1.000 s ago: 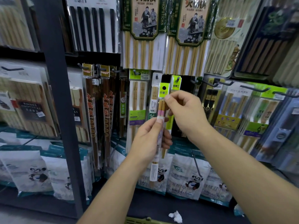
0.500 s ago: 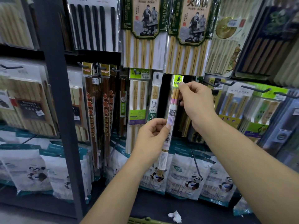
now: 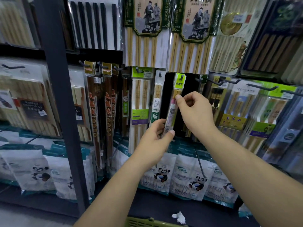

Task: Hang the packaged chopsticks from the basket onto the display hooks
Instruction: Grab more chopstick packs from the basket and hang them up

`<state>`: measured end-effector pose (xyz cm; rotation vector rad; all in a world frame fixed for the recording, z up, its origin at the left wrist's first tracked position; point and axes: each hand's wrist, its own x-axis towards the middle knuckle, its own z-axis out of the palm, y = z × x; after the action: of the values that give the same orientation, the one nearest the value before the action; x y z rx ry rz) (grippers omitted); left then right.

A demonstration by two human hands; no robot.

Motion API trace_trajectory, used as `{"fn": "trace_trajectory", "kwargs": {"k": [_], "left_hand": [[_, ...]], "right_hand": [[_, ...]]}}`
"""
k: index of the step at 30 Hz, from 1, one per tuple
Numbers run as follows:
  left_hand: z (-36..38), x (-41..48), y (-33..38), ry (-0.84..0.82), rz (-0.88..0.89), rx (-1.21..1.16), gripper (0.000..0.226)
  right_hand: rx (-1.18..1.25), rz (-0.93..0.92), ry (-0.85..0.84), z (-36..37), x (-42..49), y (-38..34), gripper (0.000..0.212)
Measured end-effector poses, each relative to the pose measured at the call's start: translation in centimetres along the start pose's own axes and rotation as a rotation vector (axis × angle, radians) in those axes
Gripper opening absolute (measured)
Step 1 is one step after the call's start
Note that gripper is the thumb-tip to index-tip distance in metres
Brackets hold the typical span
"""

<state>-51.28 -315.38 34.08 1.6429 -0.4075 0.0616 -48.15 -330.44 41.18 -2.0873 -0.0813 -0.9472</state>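
A slim pack of chopsticks [image 3: 172,110] with a lime-green header card hangs from a dark display hook [image 3: 181,77] in the middle of the rack. My left hand [image 3: 155,141] pinches the pack's lower part between thumb and fingers. My right hand [image 3: 195,112] has its fingers curled beside the upper part, a fingertip touching the pack just under the header. The rim of the olive-green basket [image 3: 147,222] shows at the bottom edge; its contents are hidden.
Other chopstick packs hang left [image 3: 158,102] and right [image 3: 236,112] of it, with larger packs [image 3: 144,30] above. Bare hooks [image 3: 262,87] jut out on the right. Panda-printed bags [image 3: 188,174] fill the lower shelf. A dark upright post [image 3: 60,95] stands left. Crumpled paper [image 3: 179,217] lies below.
The pack has gone up and to the right, and its header now sits on the hook. My right hand slid down from the header to the pack's upper part; my left hand followed upward.
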Motion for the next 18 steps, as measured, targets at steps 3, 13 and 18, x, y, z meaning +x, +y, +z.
{"fn": "trace_trajectory", "kwargs": {"k": [3, 13, 18], "left_hand": [[-0.2, 0.4, 0.7, 0.05, 0.02, 0.028, 0.045], [1.0, 6.9, 6.1, 0.059, 0.049, 0.031, 0.024], [2.9, 8.6, 6.2, -0.014, -0.03, -0.105, 0.067]], "right_hand": [[-0.028, 0.006, -0.047, 0.1, -0.4, 0.6, 0.023], [0.054, 0.043, -0.368, 0.3, -1.6, 3.3, 0.066], [0.255, 0.092, -0.431, 1.2, -1.5, 4.0, 0.073]]}}
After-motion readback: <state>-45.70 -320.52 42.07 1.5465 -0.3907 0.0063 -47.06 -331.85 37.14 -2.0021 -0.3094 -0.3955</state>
